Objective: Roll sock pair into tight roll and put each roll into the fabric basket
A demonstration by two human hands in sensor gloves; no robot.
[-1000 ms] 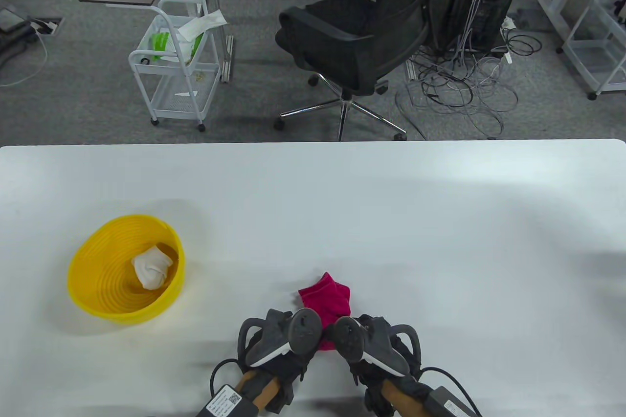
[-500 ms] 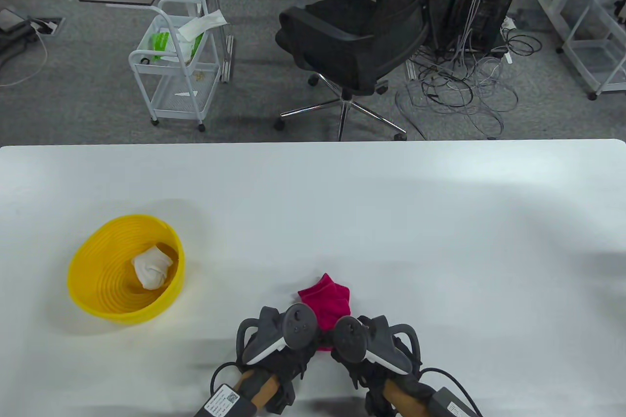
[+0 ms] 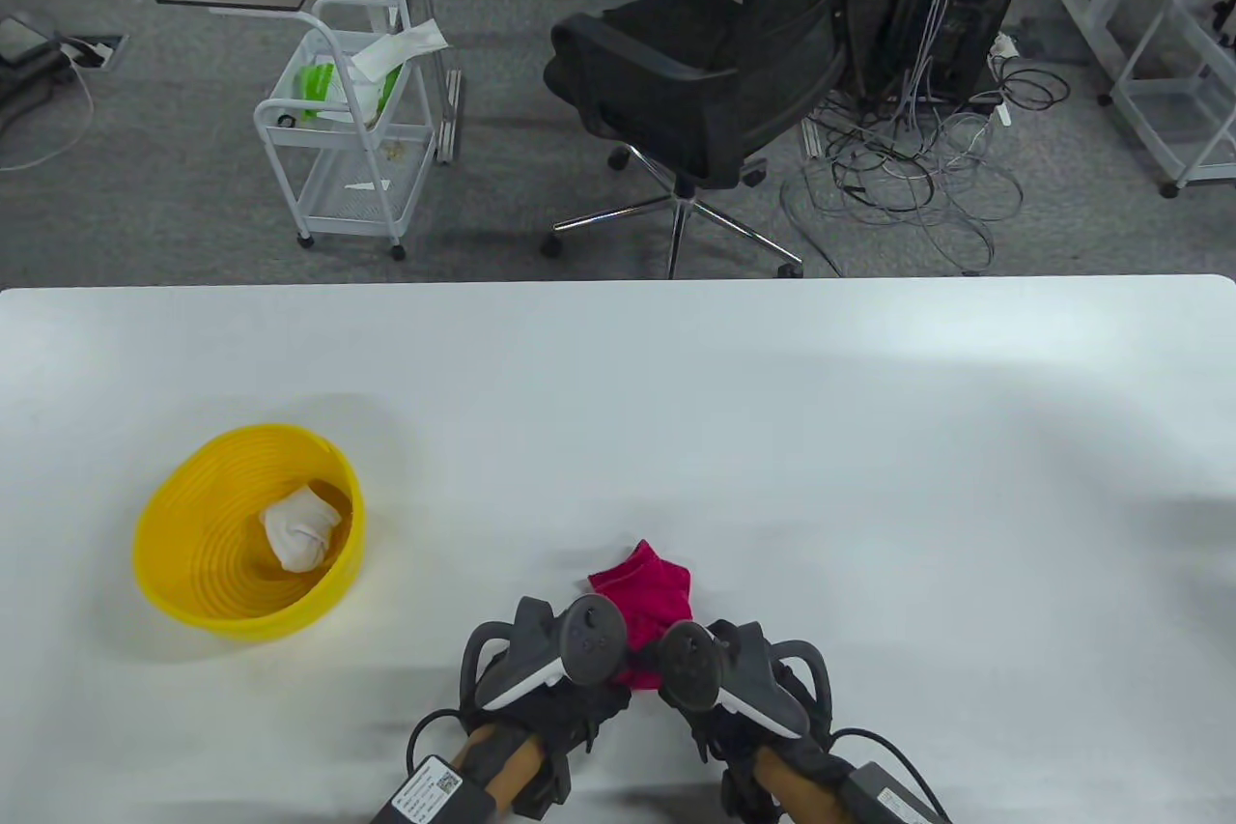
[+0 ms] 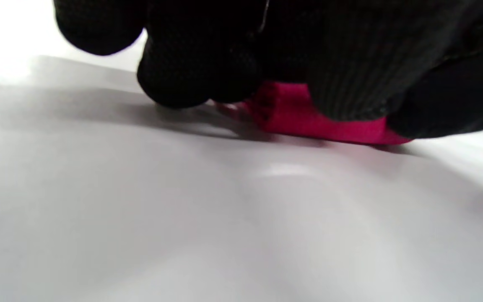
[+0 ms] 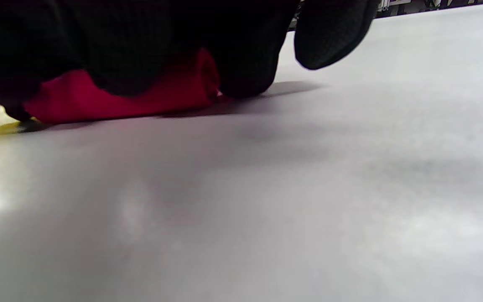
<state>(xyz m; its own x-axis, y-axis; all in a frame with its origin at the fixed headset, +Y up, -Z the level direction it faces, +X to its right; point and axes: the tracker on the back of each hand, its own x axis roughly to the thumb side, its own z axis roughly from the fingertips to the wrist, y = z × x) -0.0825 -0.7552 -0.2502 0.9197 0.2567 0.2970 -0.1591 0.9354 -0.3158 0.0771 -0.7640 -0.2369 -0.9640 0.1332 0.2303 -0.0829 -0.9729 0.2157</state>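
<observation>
A magenta sock pair (image 3: 649, 590) lies flat on the white table (image 3: 869, 438) near the front edge, and its near end is rolled up. My left hand (image 3: 583, 681) and right hand (image 3: 691, 687) sit side by side on that rolled end, mostly hidden under their trackers. In the left wrist view my curled gloved fingers (image 4: 199, 71) wrap over the magenta roll (image 4: 308, 123). The right wrist view shows the same: fingers (image 5: 245, 63) curled over the roll (image 5: 149, 98). A yellow basket (image 3: 193, 515) at the left holds a white sock roll (image 3: 297, 526).
Beyond the table's far edge stand a black office chair (image 3: 705, 80), a white wire trolley (image 3: 348, 128) and a tangle of cables (image 3: 908, 177) on the floor. The basket is about a hand's width left of my left hand.
Both hands have shifted slightly, the left tracker turning a little to the left. The sock's free far end has stayed where it was.
</observation>
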